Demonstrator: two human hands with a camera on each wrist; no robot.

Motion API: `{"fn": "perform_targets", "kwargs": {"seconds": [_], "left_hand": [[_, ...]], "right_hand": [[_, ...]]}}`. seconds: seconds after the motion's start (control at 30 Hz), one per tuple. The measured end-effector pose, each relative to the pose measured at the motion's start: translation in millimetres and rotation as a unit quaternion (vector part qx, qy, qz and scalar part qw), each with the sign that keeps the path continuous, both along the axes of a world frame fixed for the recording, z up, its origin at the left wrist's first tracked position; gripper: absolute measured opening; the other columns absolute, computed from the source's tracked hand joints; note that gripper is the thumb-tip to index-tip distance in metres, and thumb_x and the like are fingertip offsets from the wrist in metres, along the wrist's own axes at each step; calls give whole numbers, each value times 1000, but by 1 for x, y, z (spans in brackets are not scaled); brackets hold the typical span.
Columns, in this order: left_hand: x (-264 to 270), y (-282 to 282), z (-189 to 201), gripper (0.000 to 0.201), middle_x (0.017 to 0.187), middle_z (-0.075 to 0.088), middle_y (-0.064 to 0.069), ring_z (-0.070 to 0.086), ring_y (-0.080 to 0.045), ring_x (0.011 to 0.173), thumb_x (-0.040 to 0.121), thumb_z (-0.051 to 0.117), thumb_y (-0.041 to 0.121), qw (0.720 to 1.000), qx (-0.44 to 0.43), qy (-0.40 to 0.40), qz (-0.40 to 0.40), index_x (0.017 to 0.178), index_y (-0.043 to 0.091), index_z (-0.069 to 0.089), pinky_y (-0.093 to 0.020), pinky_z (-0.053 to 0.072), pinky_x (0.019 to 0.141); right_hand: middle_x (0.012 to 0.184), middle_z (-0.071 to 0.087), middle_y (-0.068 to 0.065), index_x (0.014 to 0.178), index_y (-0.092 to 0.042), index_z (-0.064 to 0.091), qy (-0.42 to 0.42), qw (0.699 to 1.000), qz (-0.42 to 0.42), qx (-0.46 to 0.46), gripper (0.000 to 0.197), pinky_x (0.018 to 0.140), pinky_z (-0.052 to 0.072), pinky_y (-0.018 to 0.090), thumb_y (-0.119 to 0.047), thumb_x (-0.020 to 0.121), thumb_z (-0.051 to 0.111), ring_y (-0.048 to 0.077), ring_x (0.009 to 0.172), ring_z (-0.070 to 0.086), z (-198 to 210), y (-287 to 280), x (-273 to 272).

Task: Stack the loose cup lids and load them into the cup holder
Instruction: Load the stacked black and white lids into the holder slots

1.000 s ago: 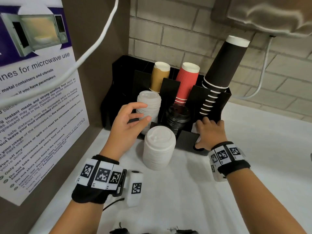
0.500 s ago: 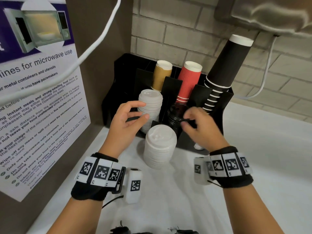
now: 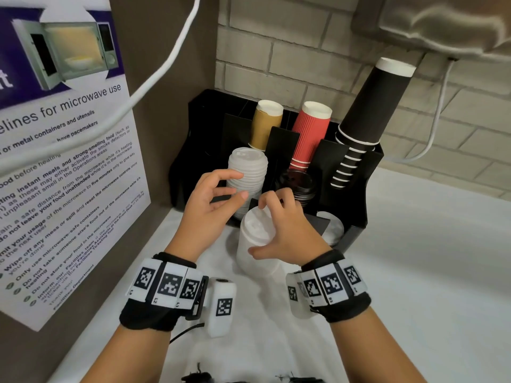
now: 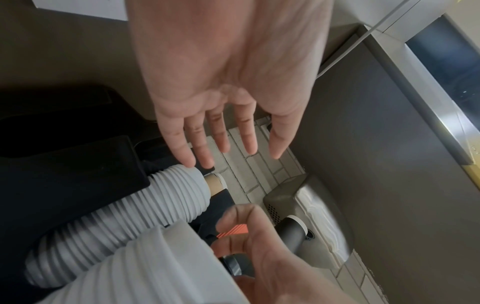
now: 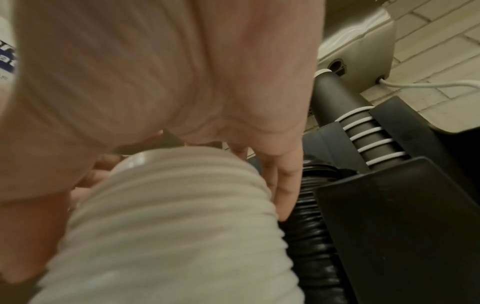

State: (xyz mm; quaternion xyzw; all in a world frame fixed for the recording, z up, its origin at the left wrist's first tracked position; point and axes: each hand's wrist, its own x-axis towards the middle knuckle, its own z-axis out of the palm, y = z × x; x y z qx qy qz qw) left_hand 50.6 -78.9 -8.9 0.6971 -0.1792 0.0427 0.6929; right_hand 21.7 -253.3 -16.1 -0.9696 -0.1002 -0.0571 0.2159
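Observation:
A loose stack of white lids (image 3: 254, 262) stands on the white table in front of the black cup holder (image 3: 356, 217). My right hand (image 3: 260, 228) reaches over its top and grips it, thumb on the near side and fingers on the far side; the right wrist view shows those fingers (image 5: 283, 185) lying along the stack (image 5: 168, 236). My left hand (image 3: 237, 186) hovers open beside the white lid stack (image 3: 249, 167) in the holder's left front slot, fingertips close to its top (image 4: 187, 176). Black lids (image 3: 300, 183) fill the middle slot. More white lids (image 3: 333, 228) sit in the right front slot.
Brown (image 3: 265, 125), red (image 3: 309, 134) and black (image 3: 370, 106) cup stacks lean out of the holder's back slots. A microwave poster (image 3: 55, 161) covers the left wall, with a white cable (image 3: 166, 64) across it. A grey appliance (image 3: 442, 23) hangs overhead at right. A brick wall is behind.
My right hand left the holder's right front slot, swung left past the black lids, and closed on the loose white stack. The left hand barely moved.

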Motion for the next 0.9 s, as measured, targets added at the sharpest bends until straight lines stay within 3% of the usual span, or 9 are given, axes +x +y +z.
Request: {"fn": "perform_targets", "kwargs": {"seconds": [0.1,0.37,0.43,0.53,0.6,0.7,0.8,0.9], "left_hand": [[-1,0,0,27,124,54,-2,61,-7,105,89,66,14,1000,-3,-1,-2,110,30,60,-11,47,81],[-1,1,0,30,127,54,-2,61,-8,106,88,68,13,1000,5,0,-1,111,30,60,-14,49,85],[-1,4,0,40,130,53,2,59,-7,111,81,76,20,1000,7,7,-29,113,34,58,-23,51,93],[-4,4,-1,77,138,49,13,53,-6,123,61,82,39,991,23,11,-128,131,41,47,-28,48,100],[-7,-4,-3,93,143,47,12,51,-8,127,58,85,38,986,6,13,-168,138,44,39,-31,45,104],[-10,-14,-3,95,143,50,12,53,-13,128,56,90,44,983,-62,21,-170,136,50,39,-34,47,103],[-8,-11,-1,95,143,49,10,55,-18,126,55,90,47,984,-74,21,-159,137,49,41,-39,49,102],[-7,-8,-1,91,138,50,13,59,-18,121,57,90,33,986,-68,14,-152,135,47,45,-37,54,93]], "right_hand": [[115,26,-3,110,-25,37,-7,1000,-4,23,73,85,40,35,-37,54,83,27,100,36,-4,-1,0],[112,30,-3,105,-26,37,-10,995,-16,101,67,83,37,29,-28,57,83,24,102,37,6,-6,-5],[111,33,-1,105,-24,39,-39,989,-25,138,66,85,39,26,-25,57,84,22,102,40,16,-8,-7],[109,39,2,103,-20,41,-88,969,-24,230,61,84,39,14,-29,59,82,15,100,44,33,-9,-10],[111,44,4,103,-23,42,-80,950,-11,301,55,85,45,21,-33,63,78,18,103,49,41,-3,-14],[116,47,7,105,-24,44,-48,935,10,350,49,87,51,33,-37,69,75,23,108,53,46,5,-17],[122,52,4,112,-19,48,-4,926,25,377,51,88,54,42,-41,75,75,20,111,58,49,3,-20],[122,58,-7,118,-25,47,36,926,42,374,53,89,55,39,-39,74,72,11,111,60,53,-5,-21]]}}
